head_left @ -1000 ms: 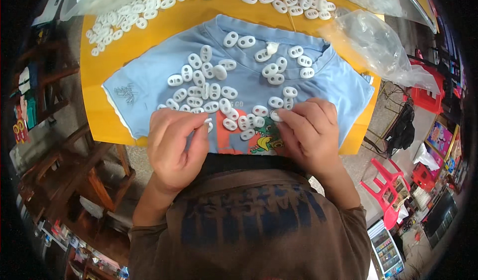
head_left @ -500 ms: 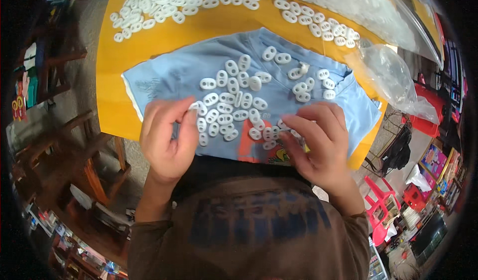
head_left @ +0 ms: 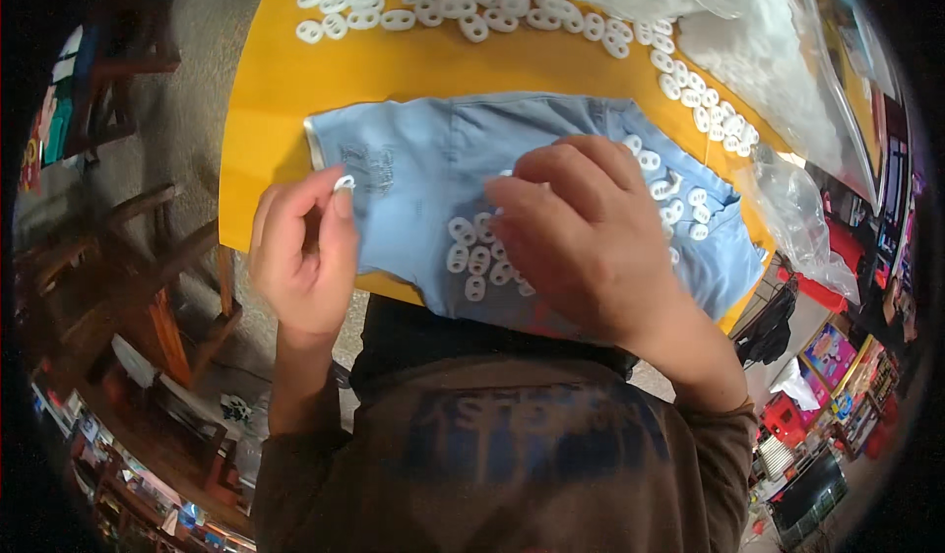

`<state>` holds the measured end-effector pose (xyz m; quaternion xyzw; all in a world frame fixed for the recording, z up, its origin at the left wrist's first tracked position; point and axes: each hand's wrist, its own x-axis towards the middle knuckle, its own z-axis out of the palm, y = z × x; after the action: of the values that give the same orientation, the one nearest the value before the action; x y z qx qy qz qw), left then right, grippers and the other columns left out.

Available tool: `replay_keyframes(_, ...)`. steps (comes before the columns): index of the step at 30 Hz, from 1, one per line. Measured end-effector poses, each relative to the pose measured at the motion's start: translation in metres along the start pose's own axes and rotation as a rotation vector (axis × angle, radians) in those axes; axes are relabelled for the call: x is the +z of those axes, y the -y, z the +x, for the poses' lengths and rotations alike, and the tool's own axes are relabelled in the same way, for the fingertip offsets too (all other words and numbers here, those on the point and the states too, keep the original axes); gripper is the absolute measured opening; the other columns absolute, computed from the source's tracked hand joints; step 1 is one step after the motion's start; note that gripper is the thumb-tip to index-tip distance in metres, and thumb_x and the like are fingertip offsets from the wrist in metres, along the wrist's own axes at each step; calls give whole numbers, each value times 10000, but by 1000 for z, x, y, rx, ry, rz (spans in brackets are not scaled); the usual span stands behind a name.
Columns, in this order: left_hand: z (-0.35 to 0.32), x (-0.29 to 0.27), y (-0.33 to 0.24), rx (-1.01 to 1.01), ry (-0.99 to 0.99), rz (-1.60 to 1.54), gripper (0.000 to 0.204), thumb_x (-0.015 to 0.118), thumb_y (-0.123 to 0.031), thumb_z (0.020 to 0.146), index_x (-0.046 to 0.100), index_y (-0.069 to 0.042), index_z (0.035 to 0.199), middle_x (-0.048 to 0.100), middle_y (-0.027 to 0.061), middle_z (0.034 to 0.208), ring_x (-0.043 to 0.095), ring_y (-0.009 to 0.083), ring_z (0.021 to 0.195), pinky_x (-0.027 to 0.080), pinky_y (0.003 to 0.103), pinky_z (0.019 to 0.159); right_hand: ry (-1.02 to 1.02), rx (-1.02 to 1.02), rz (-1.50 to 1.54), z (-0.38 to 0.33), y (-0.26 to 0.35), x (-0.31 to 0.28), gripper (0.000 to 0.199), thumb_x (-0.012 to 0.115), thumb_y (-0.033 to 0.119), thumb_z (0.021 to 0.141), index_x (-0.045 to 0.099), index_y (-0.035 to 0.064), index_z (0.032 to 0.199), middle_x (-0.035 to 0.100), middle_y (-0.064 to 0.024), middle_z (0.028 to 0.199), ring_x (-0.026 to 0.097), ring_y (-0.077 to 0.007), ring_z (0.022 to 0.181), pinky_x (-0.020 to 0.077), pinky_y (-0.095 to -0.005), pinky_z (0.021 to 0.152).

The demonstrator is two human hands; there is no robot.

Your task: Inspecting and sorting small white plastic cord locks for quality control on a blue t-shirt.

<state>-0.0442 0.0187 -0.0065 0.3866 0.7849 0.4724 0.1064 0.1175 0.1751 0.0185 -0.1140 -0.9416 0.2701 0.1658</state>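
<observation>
My left hand [head_left: 305,253] is raised beside the shirt's sleeve, thumb and index finger pinching a small white oval piece [head_left: 344,183], seen nearly edge-on. Over the blue T-shirt [head_left: 409,214] hangs my right hand [head_left: 596,233], its fingers bent down among the pieces. Its fingertips are blurred, so whether they grip anything does not show. Several white two-hole oval plastic pieces [head_left: 458,258] lie loose on the shirt, left of and below those fingers. More lie past the hand near the neckline, such as one white oval piece [head_left: 699,197]. The right hand covers others.
The shirt lies on a yellow tabletop [head_left: 276,110]. Along its far edge is a spread of similar white pieces [head_left: 458,5]. A big clear plastic bag [head_left: 758,71] of white contents stands far right, with a crumpled clear bag [head_left: 807,223] hanging nearby. Dark wooden furniture [head_left: 172,337] is at left.
My right hand has swung left across the shirt, over the pieces. My left hand has drawn away from the pieces, still pinching one. The whole view has shifted, table and shirt appearing farther right.
</observation>
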Motion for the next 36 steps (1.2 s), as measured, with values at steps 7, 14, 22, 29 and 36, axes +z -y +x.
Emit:
replay_keyframes(7,11,-4,12,145,69,211,226,610,45,709,613,-32,921,543,76,700,500,216,606,412,304,583,170,-51,-74,28,18,23,476,622,127,625,551,122,1095,508,-32,914,499,-230,866,401,-363,754)
replay_keyframes(14,12,-7,17,145,82,171,217,620,35,703,606,-31,909,542,74,681,496,225,593,399,319,569,177,-85,-195,38,12,34,289,530,160,693,584,53,955,481,-35,812,476,-201,822,383,-320,728)
replay_keyframes(22,15,-8,16,161,107,136,213,620,52,687,599,-13,889,555,81,686,506,230,588,390,326,573,104,-55,-91,32,2,31,382,670,48,605,598,75,979,533,-52,814,511,-238,736,412,-350,653)
replay_keyframes(29,15,-7,15,176,103,156,218,624,51,680,599,-15,887,571,84,710,523,234,603,391,328,583,53,12,-40,39,3,34,209,683,64,649,580,70,830,539,-65,719,516,-261,641,411,-350,572)
replay_keyframes(36,14,-8,14,163,112,169,225,628,44,676,603,-21,889,580,88,729,532,250,625,399,339,605,87,237,35,48,13,40,186,661,172,685,513,68,724,510,-97,685,524,-300,672,414,-399,609)
